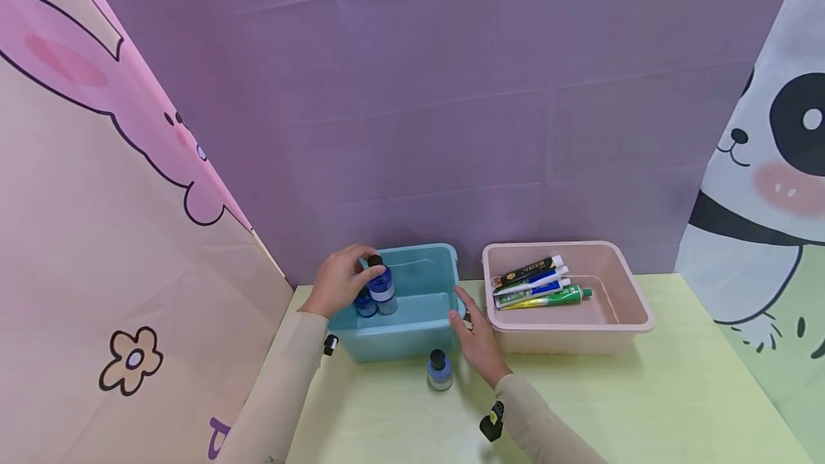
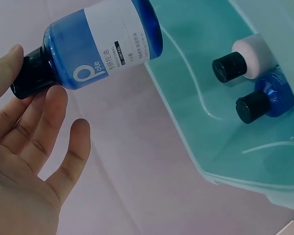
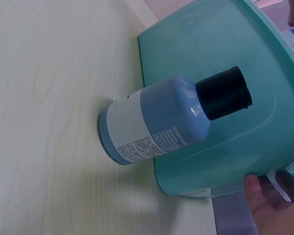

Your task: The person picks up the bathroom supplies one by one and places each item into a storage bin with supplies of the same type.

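My left hand pinches a blue bottle by its black cap, holding it over the left part of the teal bin. Inside that bin, the left wrist view shows a dark blue bottle and a pale bottle, both black-capped. At the bin's right front corner, my right hand grips the edge, thumb on the front side and fingers at the rim. Another blue bottle with a white label stands upright on the table before the bin, apart from both hands.
To the right stands a pink bin holding several toothpaste-like tubes. Both bins sit on a pale yellow-green table, close to the purple cloth backdrop. A printed panel borders the left side.
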A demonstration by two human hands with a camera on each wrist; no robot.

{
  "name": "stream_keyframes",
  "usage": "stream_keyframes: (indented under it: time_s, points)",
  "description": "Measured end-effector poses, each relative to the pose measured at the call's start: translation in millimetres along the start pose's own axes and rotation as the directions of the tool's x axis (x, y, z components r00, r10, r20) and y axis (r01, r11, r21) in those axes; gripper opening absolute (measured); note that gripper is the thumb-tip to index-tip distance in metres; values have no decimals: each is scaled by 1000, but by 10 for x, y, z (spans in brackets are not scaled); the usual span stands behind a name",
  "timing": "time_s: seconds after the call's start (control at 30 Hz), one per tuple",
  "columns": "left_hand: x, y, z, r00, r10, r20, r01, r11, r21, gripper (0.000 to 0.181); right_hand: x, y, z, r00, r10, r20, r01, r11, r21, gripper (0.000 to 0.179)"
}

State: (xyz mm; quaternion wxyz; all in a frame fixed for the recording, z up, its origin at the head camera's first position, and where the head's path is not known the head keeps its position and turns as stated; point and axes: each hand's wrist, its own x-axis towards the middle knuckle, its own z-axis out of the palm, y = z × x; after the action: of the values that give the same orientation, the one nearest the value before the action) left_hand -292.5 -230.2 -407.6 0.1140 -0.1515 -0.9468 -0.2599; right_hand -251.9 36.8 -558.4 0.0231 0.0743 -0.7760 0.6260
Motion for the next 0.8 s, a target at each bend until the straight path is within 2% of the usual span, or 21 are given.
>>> stream_keyframes:
  time_s: [0.43,0.8]
  points:
    - [188,-32,100,995,-6,101,2,999,46,32,1,-12,4,1000,4,-1,-4,1000,4,54]
    - [306,-104,221,990,9,140,-17,999,51,27,4,-10,5,1000,-5,-9,5,1000,-13,54]
